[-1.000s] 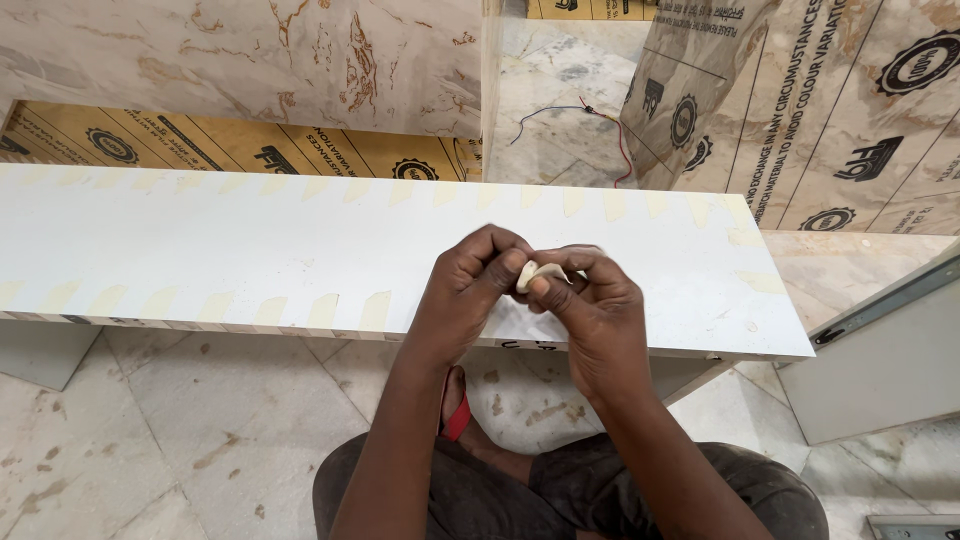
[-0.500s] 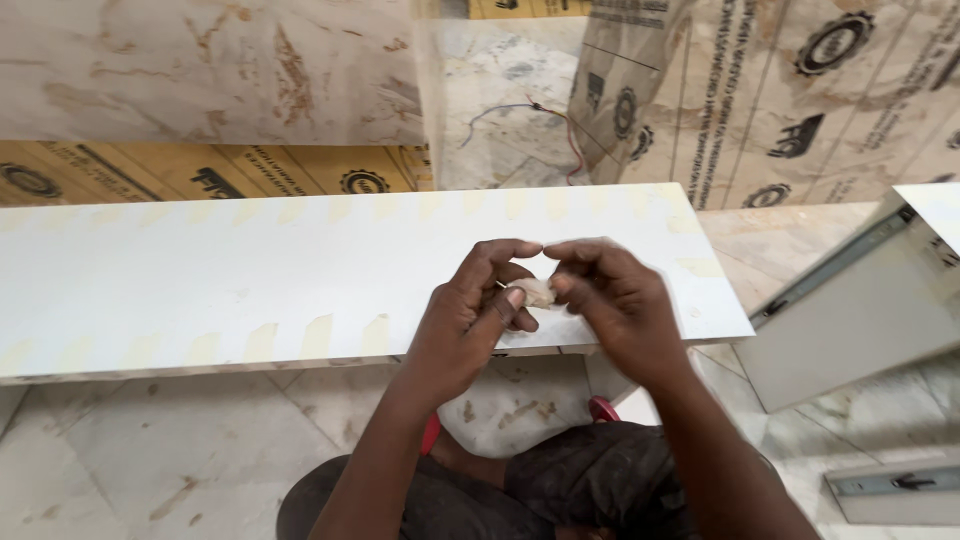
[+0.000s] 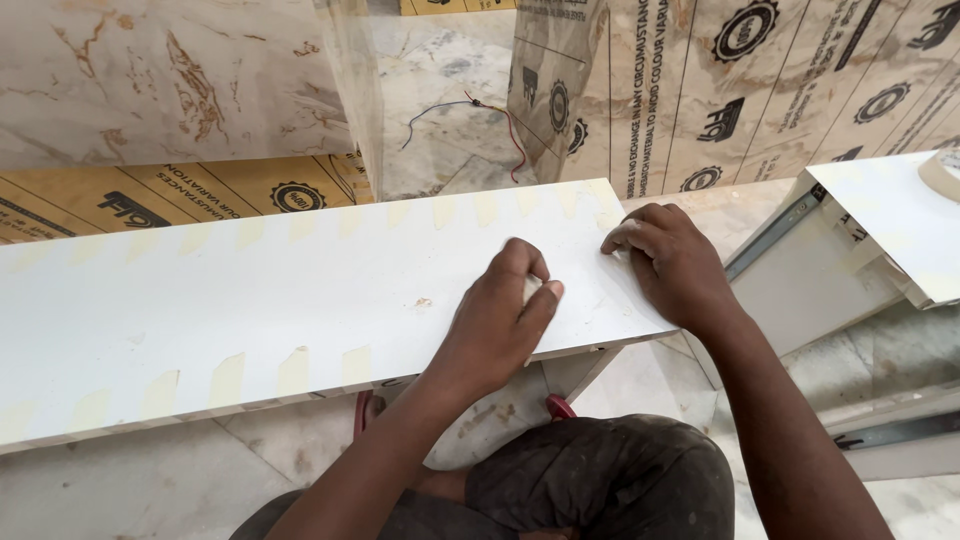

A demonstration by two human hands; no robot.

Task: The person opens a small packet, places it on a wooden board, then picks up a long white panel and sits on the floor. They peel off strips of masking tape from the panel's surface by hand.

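Note:
A long white board (image 3: 250, 290) lies across in front of me, with short strips of masking tape (image 3: 295, 368) along both long edges. My left hand (image 3: 505, 310) rests on the board near its right end, fingers curled over a small pale piece that is mostly hidden. My right hand (image 3: 670, 262) presses flat on the board's right end, fingers spread and holding nothing. A small pale crumb (image 3: 424, 302) lies on the board left of my left hand.
A white drawer-like panel with a metal slide rail (image 3: 775, 232) lies at the right, and a tape roll (image 3: 942, 172) sits on it. Printed brown protective sheets (image 3: 720, 80) lean behind. Loose red and blue wires (image 3: 470, 105) lie on the marble floor (image 3: 150, 480).
Both hands were together above the board, working a small pale piece. Now they have parted and come down onto the board's right end. The view has shifted right.

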